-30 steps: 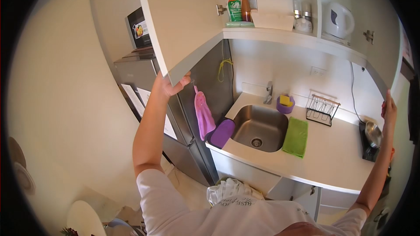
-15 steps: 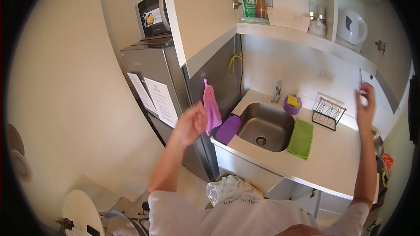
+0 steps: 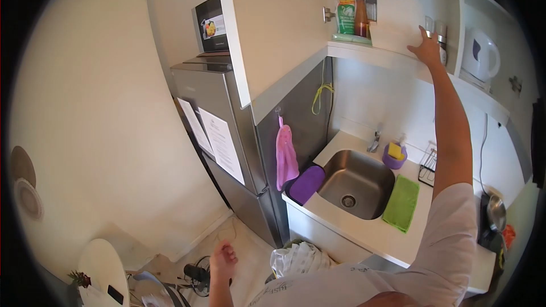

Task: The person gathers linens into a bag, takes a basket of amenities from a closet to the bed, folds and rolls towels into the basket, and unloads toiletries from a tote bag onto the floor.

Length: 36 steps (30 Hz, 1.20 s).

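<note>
My right hand (image 3: 429,48) is raised to the upper cabinet shelf, fingers spread, at the right side of a white box (image 3: 397,24) and in front of glass jars (image 3: 442,45). Left of the box stand a brown bottle (image 3: 361,18) and a green and white pouch (image 3: 346,17). Low over the floor, my left hand (image 3: 224,257) hangs with fingers loosely curled; whether it holds anything cannot be made out. The cabinet door (image 3: 278,28) stands open on the left.
Below the cabinet are a sink (image 3: 357,185), a green cloth (image 3: 401,203), a purple holder with a yellow sponge (image 3: 394,154) and a wire rack (image 3: 427,166). A fridge (image 3: 216,91) stands left. A white kettle (image 3: 480,55) sits on the right shelf.
Both hands have left the cabinet doors. My right hand has moved up and left to the shelf, and my left hand has dropped down. The view has shifted left.
</note>
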Available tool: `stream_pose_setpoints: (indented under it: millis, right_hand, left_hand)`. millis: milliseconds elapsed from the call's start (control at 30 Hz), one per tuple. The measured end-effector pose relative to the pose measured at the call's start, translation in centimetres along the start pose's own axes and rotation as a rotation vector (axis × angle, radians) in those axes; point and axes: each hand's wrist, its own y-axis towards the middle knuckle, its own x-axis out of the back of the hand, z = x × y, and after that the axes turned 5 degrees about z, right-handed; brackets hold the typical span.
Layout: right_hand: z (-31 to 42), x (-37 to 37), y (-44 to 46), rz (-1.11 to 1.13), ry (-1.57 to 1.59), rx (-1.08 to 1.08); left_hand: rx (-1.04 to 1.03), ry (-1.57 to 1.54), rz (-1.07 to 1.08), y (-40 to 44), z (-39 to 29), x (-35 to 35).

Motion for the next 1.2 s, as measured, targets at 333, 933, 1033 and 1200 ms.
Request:
stream_pose_setpoints:
  millis: [333, 933, 1033, 1200]
  right_hand:
    - [0.9, -1.6, 0.6, 0.125, 0.180, -0.053]
    - [1.3, 1.1, -6.1, -0.184, 0.254, -0.038]
    - [1.4, 2.2, -5.4, -0.177, 0.271, 0.006]
    - [1.8, 6.4, -4.0, -0.036, 0.201, 0.048]
  left_hand:
    - [-0.118, -0.020, -0.139, -2.7, 0.1, 2.5]
    - [-0.026, 0.049, 0.026, -0.3, 0.0, -1.1]
    - [-0.025, 0.045, 0.011, -0.7, 0.0, -0.9]
    - [-0.056, 0.042, 0.035, -0.6, 0.2, -0.4]
